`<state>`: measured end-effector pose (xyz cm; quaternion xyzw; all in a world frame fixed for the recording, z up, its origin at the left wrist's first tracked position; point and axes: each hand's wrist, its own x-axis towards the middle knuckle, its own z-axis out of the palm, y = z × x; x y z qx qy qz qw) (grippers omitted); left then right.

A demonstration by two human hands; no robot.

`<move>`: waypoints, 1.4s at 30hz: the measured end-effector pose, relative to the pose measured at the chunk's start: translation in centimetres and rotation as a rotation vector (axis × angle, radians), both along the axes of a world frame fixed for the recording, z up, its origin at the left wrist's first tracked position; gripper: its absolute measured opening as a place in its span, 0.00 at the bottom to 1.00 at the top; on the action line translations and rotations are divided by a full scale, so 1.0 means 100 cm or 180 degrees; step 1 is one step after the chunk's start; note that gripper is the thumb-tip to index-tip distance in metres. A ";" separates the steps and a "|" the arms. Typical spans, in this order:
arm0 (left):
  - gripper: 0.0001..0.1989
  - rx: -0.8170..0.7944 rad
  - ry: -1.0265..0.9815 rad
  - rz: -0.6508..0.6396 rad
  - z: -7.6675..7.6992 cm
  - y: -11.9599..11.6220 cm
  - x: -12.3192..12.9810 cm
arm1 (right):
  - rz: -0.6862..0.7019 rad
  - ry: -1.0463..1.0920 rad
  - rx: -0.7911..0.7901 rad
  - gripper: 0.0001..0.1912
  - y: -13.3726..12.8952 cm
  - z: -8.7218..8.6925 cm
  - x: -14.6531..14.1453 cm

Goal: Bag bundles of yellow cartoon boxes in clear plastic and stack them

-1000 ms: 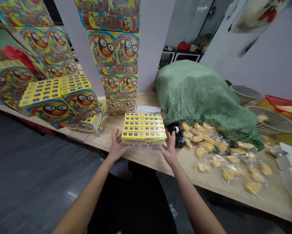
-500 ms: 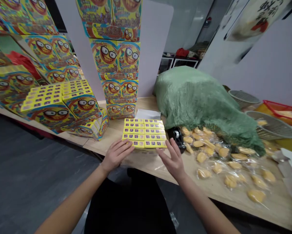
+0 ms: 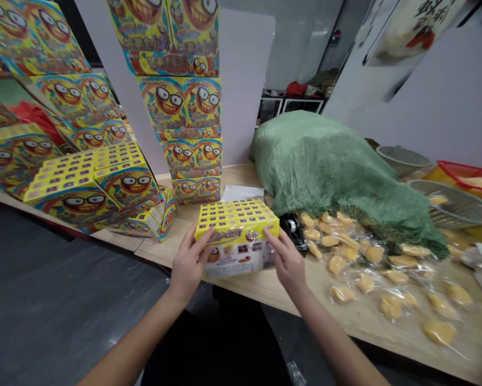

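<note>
Box (image 3: 235,236) between hands (image 3: 187,268) (image 3: 291,266) — apparently tilted

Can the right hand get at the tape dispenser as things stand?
Probably yes: the tape dispenser sits close beside the right hand, nothing visible between. That hand is on the yellow box, though, so it likely must let go first.

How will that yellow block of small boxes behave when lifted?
The yellow block should stay fairly stiff, its small boxes packed in tight rows. Its glossy front could slip against the fingers of the left hand and right hand. Flat-sided, it seems unlikely to roll.
</note>
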<state>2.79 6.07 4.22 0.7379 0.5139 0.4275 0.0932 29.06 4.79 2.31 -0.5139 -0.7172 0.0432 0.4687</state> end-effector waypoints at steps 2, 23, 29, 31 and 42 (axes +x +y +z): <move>0.21 -0.0395 0.0161 -0.0007 0.039 0.001 -0.004 | -0.0188 -0.0447 -0.0308 0.21 0.003 0.046 0.006; 0.16 -0.1714 -0.3415 -0.0251 0.015 0.064 0.012 | 0.0739 -0.0637 0.0283 0.09 0.033 0.091 -0.060; 0.16 -0.2025 -0.3676 -0.0317 0.016 0.061 0.006 | 0.1136 -0.1553 0.0013 0.11 0.069 0.079 -0.118; 0.16 -0.2156 -0.3745 -0.0574 0.015 0.059 0.000 | 0.1074 -0.1697 0.0058 0.09 0.087 0.077 -0.118; 0.17 -0.2123 -0.4391 -0.0490 0.006 0.060 0.002 | 0.0782 -0.1495 0.0403 0.07 0.092 0.070 -0.117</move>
